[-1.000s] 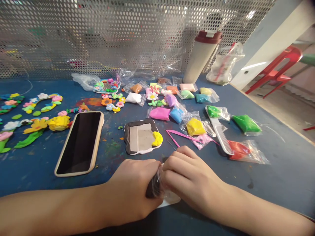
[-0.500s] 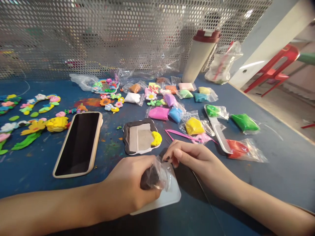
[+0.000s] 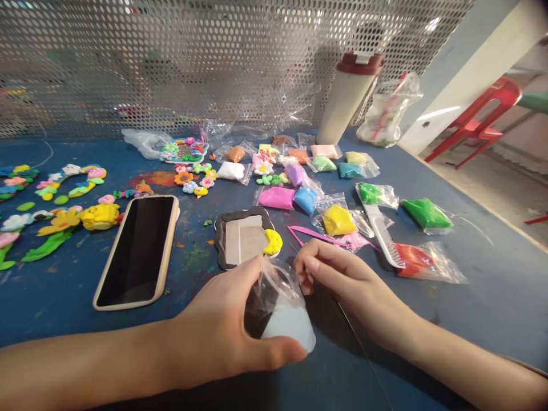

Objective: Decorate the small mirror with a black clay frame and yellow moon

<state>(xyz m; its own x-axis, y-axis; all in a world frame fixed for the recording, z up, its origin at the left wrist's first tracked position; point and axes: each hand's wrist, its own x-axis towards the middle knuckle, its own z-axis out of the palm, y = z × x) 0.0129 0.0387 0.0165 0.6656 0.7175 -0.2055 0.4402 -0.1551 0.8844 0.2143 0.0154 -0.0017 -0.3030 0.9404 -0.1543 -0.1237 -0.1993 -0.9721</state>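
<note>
My left hand (image 3: 218,331) grips a transparent plastic bag (image 3: 278,282) between thumb and fingers. Dark brown clay (image 3: 257,313) and a pale flat piece (image 3: 287,326) show through it. My right hand (image 3: 342,277) sits just right of the bag's upper edge, fingertips pinched together, with nothing visible between them. Beyond the bag lies a dark brown and white clay frame (image 3: 242,240) around a pale rectangle. A yellow clay crescent moon (image 3: 273,242) rests on the frame's right side. The frame's lower edge is hidden behind the bag and my left hand.
A phone (image 3: 137,251) lies left of my hands. Clay flowers (image 3: 60,225) lie further left. Bagged coloured clay (image 3: 338,221), a white comb (image 3: 383,240) and a pink tool (image 3: 317,235) cover the blue table (image 3: 479,274). A perforated metal panel (image 3: 171,68) stands behind.
My left hand has raised the bag and turned it more upright. The pale piece now shows in the bag's lower end. My right fingers have come away from the bag's top.
</note>
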